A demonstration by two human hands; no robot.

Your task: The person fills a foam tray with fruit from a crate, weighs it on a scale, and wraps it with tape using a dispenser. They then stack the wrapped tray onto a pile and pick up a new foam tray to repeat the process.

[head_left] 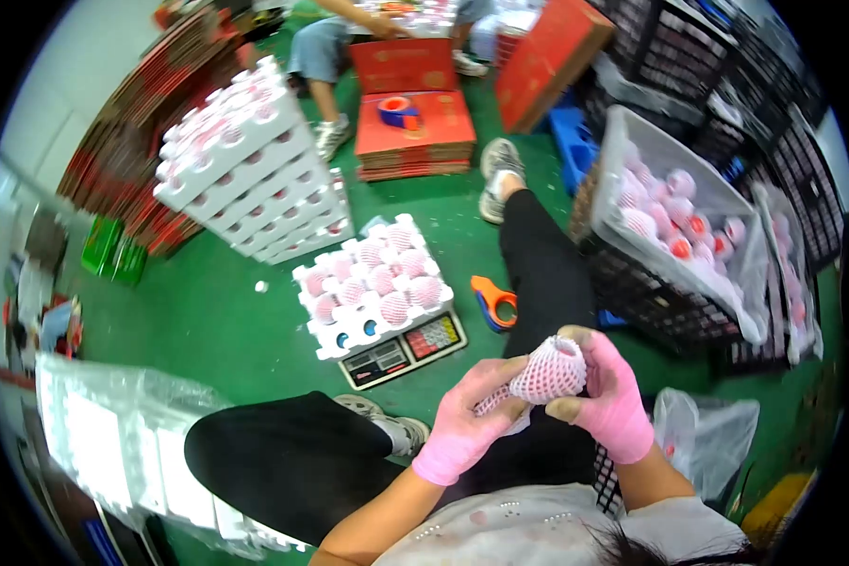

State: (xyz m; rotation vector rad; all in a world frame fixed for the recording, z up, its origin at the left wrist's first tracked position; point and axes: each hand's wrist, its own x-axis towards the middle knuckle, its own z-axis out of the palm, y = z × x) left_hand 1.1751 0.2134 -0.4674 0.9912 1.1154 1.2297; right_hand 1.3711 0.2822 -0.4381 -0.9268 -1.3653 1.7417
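Both of my hands wear pink gloves with the fingertips a different colour. Between them is a fruit in a pinkish-white foam net (pixel 549 371), above my lap. My left hand (pixel 472 415) is closed on the net's narrow left end. My right hand (pixel 613 391) has its thumb and fingers curled round the net's right side, by its open top. In front, a white foam tray (pixel 325 337) of netted fruits rests on a scale (pixel 401 354); two pockets at its near left edge show no fruit. An orange and blue tape dispenser (pixel 496 304) lies on the floor.
A tall stack of white foam trays (pixel 274 189) stands at the left. Ahead are red boxes (pixel 415 132) with another tape dispenser, and a seated person. A lined crate (pixel 623 141) of netted fruits is at the right. Plastic-wrapped foam trays (pixel 141 453) lie at lower left.
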